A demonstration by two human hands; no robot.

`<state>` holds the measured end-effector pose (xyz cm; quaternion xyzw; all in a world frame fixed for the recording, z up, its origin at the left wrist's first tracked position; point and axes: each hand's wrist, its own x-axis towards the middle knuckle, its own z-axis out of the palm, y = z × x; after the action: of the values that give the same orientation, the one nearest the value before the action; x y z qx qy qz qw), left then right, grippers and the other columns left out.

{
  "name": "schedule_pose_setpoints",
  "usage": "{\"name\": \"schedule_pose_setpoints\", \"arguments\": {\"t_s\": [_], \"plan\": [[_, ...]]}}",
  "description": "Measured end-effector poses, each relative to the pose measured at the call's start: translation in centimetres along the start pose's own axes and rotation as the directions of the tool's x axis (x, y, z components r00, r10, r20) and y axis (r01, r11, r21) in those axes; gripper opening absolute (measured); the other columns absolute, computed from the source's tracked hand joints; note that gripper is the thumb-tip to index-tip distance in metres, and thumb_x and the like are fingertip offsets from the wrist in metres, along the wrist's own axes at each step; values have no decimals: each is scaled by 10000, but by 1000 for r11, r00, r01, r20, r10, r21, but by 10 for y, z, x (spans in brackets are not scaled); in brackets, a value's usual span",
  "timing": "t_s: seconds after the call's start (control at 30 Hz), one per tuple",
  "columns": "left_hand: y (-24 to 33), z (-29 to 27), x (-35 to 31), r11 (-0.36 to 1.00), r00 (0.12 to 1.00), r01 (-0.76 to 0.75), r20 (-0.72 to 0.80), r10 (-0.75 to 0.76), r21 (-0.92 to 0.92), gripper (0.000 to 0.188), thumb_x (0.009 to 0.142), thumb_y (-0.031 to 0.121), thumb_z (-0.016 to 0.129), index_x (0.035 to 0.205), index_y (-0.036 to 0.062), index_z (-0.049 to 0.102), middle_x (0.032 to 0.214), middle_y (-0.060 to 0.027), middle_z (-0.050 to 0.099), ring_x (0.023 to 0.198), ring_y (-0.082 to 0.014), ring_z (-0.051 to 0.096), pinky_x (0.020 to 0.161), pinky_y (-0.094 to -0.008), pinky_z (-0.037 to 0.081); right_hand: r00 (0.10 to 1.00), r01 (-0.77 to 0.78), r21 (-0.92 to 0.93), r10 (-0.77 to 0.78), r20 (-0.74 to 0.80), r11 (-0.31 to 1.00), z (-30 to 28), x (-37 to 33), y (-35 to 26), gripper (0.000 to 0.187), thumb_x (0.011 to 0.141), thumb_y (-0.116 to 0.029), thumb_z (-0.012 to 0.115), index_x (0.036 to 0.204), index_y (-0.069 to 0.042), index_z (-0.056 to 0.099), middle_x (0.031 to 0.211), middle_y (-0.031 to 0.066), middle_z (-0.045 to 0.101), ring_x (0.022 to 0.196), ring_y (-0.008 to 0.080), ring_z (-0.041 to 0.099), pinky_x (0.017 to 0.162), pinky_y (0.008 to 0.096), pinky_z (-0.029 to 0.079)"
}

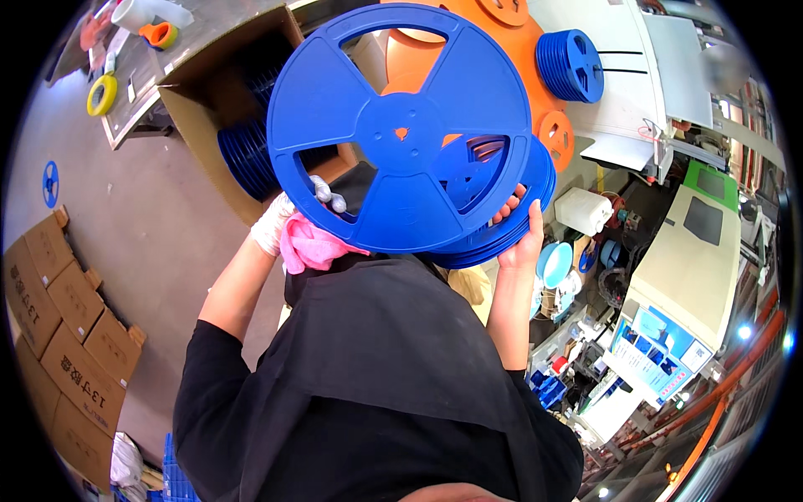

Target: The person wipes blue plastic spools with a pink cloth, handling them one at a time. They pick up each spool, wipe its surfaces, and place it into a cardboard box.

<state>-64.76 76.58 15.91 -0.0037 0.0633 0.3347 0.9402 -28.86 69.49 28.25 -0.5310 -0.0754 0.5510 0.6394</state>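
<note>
As left fingers (322, 188) grip edge (335, 227), reel (381, 125) overlaps stack (471, 252).

Large blue reel (401, 188): hides part of my gloved left hand (273, 224). Cardboard box (194, 138): partly covered, interior dark.

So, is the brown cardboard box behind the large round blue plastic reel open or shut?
Open: the brown cardboard box shows its dark inside, with round blue plastic discs in it.

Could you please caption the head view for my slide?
Gloved left hand, with pink cloth, and bare right hand hold blue reels.
</note>
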Motion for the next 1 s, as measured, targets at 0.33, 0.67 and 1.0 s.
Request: {"name": "schedule_pose_setpoints", "arguments": {"t_s": [0.33,0.67,1.0], "plan": [[-2,3,-11,999,996,-10,-92,6,-45,440,720,235,795,1061,28,606,1061,-166,638,1057,-296,607,928,-435,505,997,-60,-25,61,47,998,1,5,7,457,966,-362,495,1258,-10,498,928,69,659,785,170,634,709,311,549],[15,-29,-60,859,715,-210,-526,460,466,322,847,244,688,1060,28,583,1068,-155,638,1004,-257,612,913,-405,498,996,-90,-43,91,24,995,-1,10,8,444,973,-351,484,1267,-19,491,937,65,657,796,174,634,719,317,544],[77,-169,-7,491,77,112,-500,863,864,169,891,16,499,1014,68,603,903,-1,595,811,-134,523,763,-293,445,997,-67,-80,63,-42,995,-1,5,0,436,966,-340,494,1267,-25,487,916,80,641,767,181,629,694,327,545]]}}
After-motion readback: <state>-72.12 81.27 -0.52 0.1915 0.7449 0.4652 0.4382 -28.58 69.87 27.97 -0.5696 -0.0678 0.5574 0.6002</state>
